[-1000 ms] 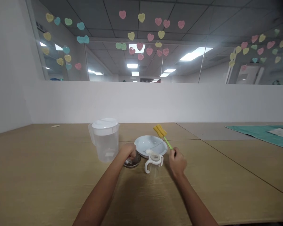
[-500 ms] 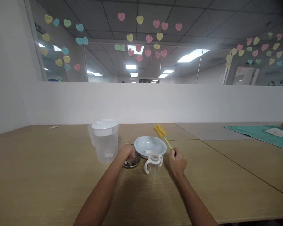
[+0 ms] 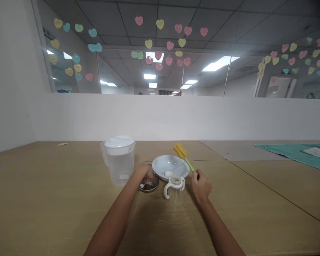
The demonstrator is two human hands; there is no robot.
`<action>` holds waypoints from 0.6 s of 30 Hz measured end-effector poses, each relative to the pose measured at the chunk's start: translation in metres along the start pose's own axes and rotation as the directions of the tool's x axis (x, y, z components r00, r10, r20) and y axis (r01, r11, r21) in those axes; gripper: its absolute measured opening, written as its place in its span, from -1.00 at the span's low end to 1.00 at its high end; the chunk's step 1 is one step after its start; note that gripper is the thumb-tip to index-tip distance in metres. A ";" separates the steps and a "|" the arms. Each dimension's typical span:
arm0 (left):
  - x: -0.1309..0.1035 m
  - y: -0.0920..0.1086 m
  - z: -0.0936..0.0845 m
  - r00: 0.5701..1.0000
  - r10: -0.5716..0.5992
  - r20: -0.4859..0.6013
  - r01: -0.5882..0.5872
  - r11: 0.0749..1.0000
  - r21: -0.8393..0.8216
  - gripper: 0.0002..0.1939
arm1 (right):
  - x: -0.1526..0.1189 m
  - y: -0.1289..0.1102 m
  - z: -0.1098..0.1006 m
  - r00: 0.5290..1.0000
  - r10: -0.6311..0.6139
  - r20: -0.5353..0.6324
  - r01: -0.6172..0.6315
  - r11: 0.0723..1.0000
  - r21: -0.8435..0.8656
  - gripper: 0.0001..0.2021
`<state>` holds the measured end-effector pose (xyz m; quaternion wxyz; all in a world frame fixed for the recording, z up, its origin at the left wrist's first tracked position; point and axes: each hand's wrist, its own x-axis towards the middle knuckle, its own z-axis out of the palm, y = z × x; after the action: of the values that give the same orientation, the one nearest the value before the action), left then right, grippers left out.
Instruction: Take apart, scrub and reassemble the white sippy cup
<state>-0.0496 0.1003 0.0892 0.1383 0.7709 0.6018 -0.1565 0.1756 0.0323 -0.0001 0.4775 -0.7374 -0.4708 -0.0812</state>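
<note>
My right hand [image 3: 202, 185] is closed round the green handle of a bottle brush [image 3: 180, 150], whose yellow sponge head points up and away to the left. My left hand [image 3: 146, 173] reaches down into a small dark metal dish [image 3: 148, 190]. Its fingers are bent together over the dish, and what they grip is partly hidden; a small whitish piece shows beside them. Between my hands stands a clear baby bottle [image 3: 175, 192] with a white two-handled collar and an uncovered mouth. Just behind it is a pale blue bowl [image 3: 157, 163] with a white spoon-like utensil [image 3: 169, 174] in it.
A translucent lidded pitcher [image 3: 120, 167] stands left of the dish, close to my left forearm. Far right, a teal cloth [image 3: 288, 150] lies on the wooden table [image 3: 56, 199] with a white cloth on it. A low white wall with windows borders the back.
The whole view has shifted slightly. My left fingers have moved a little within the metal dish; the right hand still holds the brush in about the same place.
</note>
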 end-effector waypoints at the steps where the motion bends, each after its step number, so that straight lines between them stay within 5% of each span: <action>1: -0.001 0.000 -0.001 1.000 -0.002 0.020 0.003 1.000 -0.011 -0.73 | 0.000 0.000 0.000 1.000 -0.004 0.003 0.004 1.000 0.004 -0.75; 14: -0.002 0.015 0.006 0.990 -0.105 0.099 0.111 0.992 -0.062 -0.72 | -0.001 0.000 -0.002 1.000 -0.017 -0.004 0.017 1.000 -0.001 -0.75; 18: -0.002 0.018 0.007 0.991 -0.123 0.046 0.126 0.990 -0.063 -0.75 | -0.002 -0.001 -0.001 1.000 -0.009 0.008 0.009 1.000 -0.005 -0.75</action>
<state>-0.0331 0.0914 0.0842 0.1663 0.7233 0.6505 -0.1614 0.1743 0.0307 0.0000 0.4735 -0.7368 -0.4757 -0.0817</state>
